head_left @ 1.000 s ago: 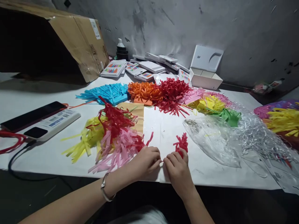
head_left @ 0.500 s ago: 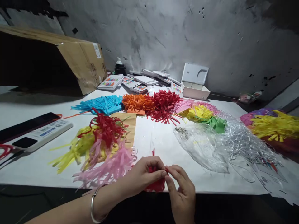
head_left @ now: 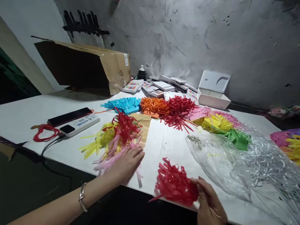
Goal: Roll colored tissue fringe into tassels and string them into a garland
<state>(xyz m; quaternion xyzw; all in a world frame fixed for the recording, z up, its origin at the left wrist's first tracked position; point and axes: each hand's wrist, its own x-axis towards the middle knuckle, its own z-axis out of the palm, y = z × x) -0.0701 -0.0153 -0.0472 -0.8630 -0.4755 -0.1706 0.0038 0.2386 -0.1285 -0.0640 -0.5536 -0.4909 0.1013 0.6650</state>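
Note:
Near the table's front edge, my right hand [head_left: 210,200] pinches one end of a red paper tassel [head_left: 173,182], its cut strips fanned out to the left. My left hand [head_left: 131,159], with a silver bangle on the wrist, lies over a pink paper tassel [head_left: 116,159], fingers stretched out and touching its strips. Behind that hand, another red tassel [head_left: 125,126] rests on top of a yellow tassel [head_left: 103,140]. Part of the pink tassel is hidden under the left hand.
Across the middle lie blue [head_left: 126,104], orange [head_left: 153,106] and red bundles [head_left: 180,109]. Right are a clear plastic bag [head_left: 217,162] and silver tinsel [head_left: 269,159]. A phone [head_left: 70,116] and white device [head_left: 81,125] sit left; a cardboard box [head_left: 117,70] stands behind.
Both hands were together at a red tassel. My left hand has let go and moved left onto the pink tassel; the right holds the red tassel farther right. The view has turned left.

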